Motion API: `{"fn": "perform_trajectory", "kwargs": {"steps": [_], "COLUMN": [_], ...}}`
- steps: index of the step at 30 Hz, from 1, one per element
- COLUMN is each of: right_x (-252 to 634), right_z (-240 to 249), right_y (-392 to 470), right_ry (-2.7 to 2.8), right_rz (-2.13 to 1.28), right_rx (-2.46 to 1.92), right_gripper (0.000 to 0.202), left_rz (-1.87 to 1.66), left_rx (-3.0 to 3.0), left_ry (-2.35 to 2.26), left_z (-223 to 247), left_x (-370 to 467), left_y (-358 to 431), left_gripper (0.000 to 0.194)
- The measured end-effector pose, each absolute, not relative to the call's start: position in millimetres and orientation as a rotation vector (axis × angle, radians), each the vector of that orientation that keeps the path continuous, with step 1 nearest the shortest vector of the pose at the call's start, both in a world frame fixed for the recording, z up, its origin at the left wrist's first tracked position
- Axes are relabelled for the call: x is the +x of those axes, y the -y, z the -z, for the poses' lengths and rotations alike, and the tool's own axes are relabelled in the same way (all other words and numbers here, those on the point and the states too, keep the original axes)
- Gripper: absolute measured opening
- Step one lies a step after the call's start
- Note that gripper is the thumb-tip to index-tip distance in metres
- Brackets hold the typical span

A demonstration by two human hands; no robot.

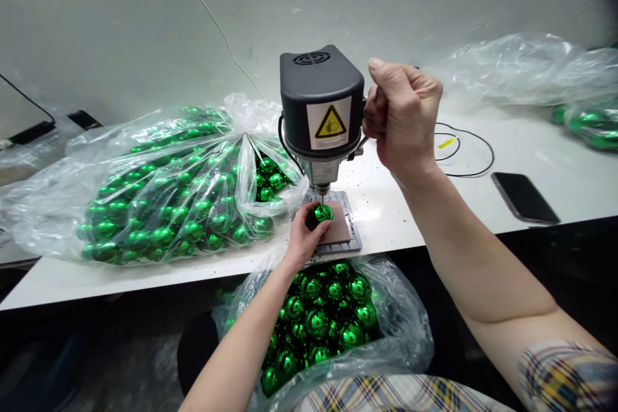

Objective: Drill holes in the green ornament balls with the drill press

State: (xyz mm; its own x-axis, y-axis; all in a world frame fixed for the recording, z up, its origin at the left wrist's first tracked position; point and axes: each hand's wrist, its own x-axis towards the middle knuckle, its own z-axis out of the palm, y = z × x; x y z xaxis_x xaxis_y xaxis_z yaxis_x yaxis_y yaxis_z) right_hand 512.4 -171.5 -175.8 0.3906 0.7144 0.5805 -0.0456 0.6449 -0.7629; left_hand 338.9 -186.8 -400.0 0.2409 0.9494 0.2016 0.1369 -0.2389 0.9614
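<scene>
A black bench drill (pixel 321 103) with a yellow warning label stands on the white table. My left hand (pixel 306 232) holds a shiny green ball (pixel 322 212) between thumb and fingers, on a brown pad (pixel 338 225) over the drill's grey base (pixel 356 241). The thin bit points down at the top of the ball; whether it has entered the ball is too small to tell. My right hand (pixel 403 109) is closed around the drill's lever, right of the motor housing, and mostly hides the lever.
A large clear bag of green balls (pixel 168 199) lies left of the drill. An open bag of green balls (pixel 318 322) sits below the table edge. At right are a phone (pixel 525 197), a black cable (pixel 492 158) and more bagged balls (pixel 596 122).
</scene>
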Motion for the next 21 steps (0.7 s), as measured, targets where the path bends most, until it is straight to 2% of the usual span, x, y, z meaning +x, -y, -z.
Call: {"fn": "perform_trajectory", "kwargs": {"steps": [3, 7, 12, 21], "right_x": [511, 511, 511, 502], "right_z": [175, 174, 181, 232], "right_y": [173, 175, 179, 207], "right_ry": [1.056, 1.061, 1.083, 1.131], "right_rz": [-0.556, -0.558, -0.484, -0.234], "right_rx": [-0.762, -0.760, -0.691, -0.531], "right_gripper": [0.053, 0.054, 0.052, 0.056], "left_rz": [-1.192, -1.198, -1.196, -1.173], "left_rx": [1.460, 1.466, 1.563, 1.597], "left_ry": [-1.035, -1.038, -1.095, -1.102], "left_z": [405, 410, 408, 405], "left_x": [343, 345, 343, 342], "left_y": [187, 188, 189, 190], "left_gripper": [0.060, 0.051, 0.050, 0.050]}}
